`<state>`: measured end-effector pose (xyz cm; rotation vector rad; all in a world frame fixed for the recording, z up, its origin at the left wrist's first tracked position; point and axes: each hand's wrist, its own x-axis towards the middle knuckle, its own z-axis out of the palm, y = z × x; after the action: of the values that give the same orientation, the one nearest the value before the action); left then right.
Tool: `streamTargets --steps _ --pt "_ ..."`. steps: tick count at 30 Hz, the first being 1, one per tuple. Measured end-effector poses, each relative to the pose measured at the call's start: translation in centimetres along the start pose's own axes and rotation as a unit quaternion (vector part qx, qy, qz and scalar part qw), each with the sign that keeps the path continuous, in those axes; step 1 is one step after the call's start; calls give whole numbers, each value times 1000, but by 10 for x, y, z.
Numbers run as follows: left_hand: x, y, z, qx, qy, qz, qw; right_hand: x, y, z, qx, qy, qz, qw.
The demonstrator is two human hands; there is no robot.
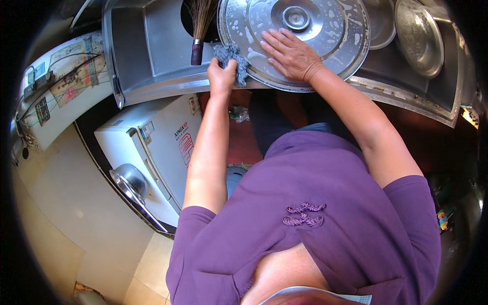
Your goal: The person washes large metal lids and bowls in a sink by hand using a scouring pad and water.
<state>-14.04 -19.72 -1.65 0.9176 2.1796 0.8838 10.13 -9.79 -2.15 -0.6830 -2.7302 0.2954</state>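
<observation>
A large round metal lid [263,42] with a raised centre knob lies over the front edge of a stainless steel sink counter [167,82], wet and spotted with suds. My left hand [222,74] grips a grey scouring pad [233,57] against the lid's left rim. Flat on the lid's top, fingers spread and holding nothing, rests my right hand [291,55]. Left of the lid, a bundled-bristle brush [196,47] with a dark handle lies with its bristles over a dark round opening.
To the right of the lid are a metal bowl [381,28] and a shallow metal pan [419,42]. A white cabinet appliance [160,133] stands below left, with a metal bowl [133,181] beside it. Wires run over a stained white box [68,80] at the left.
</observation>
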Motion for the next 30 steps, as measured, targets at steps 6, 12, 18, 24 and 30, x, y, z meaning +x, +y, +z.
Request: streamTargets --steps 6,12,18,24,30 --pt "86 -14 -1 36 52 33 997 -4 0 7 21 -11 -13 1000" --pt "146 -10 3 69 57 90 992 0 -1 -1 -4 -10 -27 1000" --pt "21 -32 -10 -86 -65 -31 994 0 0 2 18 -7 -11 1000" --pt "69 -3 -1 38 64 75 994 1 -3 -3 16 -19 -1 1000" --pt "141 30 3 40 93 102 990 6 -4 -6 -10 -18 -33 999"
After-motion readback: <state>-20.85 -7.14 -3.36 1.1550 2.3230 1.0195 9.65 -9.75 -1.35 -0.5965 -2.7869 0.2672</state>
